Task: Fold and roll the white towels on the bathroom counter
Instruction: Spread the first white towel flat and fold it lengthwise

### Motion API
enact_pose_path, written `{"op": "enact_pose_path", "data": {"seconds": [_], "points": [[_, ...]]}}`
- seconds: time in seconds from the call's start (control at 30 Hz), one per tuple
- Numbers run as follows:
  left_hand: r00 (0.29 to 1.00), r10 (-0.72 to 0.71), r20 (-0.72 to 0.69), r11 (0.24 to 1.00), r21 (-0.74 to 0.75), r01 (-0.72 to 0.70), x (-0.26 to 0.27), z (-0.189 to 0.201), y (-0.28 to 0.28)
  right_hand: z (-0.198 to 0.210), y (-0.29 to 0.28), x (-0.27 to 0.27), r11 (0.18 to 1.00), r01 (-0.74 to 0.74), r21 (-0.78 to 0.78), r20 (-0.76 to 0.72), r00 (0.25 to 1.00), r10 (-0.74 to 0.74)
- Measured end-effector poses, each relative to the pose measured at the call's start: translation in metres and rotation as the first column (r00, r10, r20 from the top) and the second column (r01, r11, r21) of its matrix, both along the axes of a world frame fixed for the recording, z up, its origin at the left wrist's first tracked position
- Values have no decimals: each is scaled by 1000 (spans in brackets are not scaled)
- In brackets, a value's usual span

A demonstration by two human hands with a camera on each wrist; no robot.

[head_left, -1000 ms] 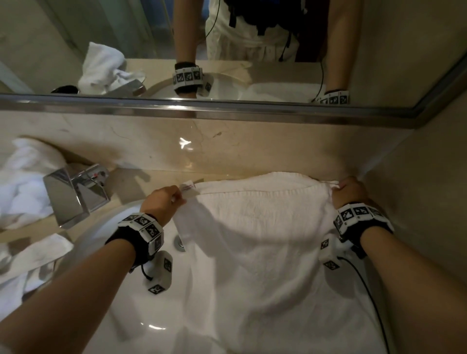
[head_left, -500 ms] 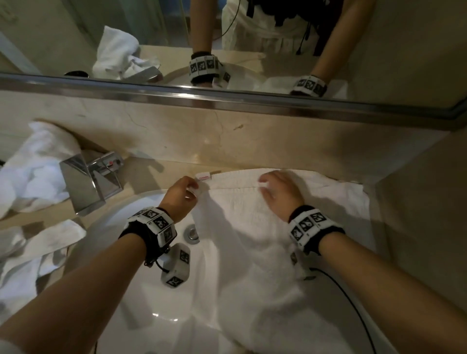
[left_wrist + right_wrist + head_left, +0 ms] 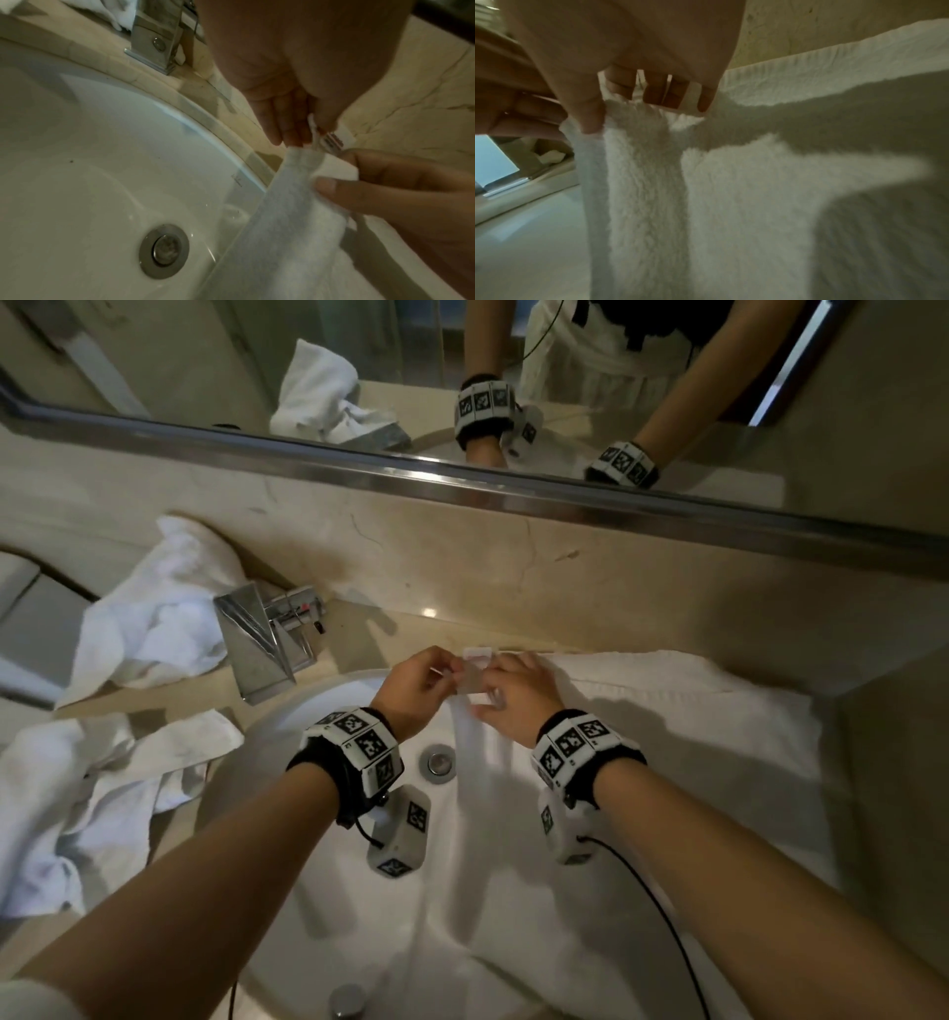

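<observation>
The right hand (image 3: 513, 698), which a second ago pinned the far right corner of the towel (image 3: 667, 711) and half a second ago was partway along its back edge, has now come all the way across to meet the left hand (image 3: 416, 690) just right of the tap (image 3: 267, 639). The left hand has kept its place, fingers and thumb closed on the towel's back left corner beside the small sewn label (image 3: 477, 654). The right hand now pinches the same bunched corner, thumb (image 3: 588, 113) on the near face and fingers curled behind, so both hands hold cloth and neither is free. I judge this to be the start of a lengthwise fold, or a regrip at the corner before one; no fold is laid down yet and no rolling has begun. The towel lies spread to the right of the tap, partly over the sink (image 3: 287, 814) and partly on the counter (image 3: 400, 629) beyond it. Its long axis appears to run from the mirror wall towards the person, with the back hem lying along the wall and the near end hanging out of view. More loose towels (image 3: 154, 618) are heaped left of the tap.
</observation>
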State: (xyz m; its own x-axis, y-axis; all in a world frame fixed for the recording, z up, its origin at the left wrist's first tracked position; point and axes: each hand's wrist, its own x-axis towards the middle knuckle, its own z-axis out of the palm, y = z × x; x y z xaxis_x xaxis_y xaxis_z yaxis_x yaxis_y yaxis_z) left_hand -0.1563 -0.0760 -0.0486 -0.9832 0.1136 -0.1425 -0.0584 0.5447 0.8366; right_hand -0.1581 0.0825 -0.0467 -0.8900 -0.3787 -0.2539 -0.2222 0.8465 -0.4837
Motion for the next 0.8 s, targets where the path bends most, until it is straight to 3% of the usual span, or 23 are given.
{"op": "enact_pose_path", "data": {"seconds": [0.13,0.2,0.3,0.47,0.6,0.8], "points": [[992,127,-3,988,89,-126,-4,-6,1,5,3,7,983,42,-181,99,995,-24],[979,185,85,962,189,-198,-7,-11,3,6,4,8,980,55,-193,118,992,-33],[939,210,271,893,338,-297,-6,-15,4,9,7,6,931,190,-312,204,970,-129],[913,160,375,820,465,-335,-3,-12,2,10,5,1,833,279,-478,251,952,-175],[899,27,438,803,526,-281,0,-11,1,9,-3,-4,737,337,-586,247,941,-233],[879,-87,468,820,535,-203,4,0,-1,5,-12,-4,792,300,-532,203,953,-225]]}}
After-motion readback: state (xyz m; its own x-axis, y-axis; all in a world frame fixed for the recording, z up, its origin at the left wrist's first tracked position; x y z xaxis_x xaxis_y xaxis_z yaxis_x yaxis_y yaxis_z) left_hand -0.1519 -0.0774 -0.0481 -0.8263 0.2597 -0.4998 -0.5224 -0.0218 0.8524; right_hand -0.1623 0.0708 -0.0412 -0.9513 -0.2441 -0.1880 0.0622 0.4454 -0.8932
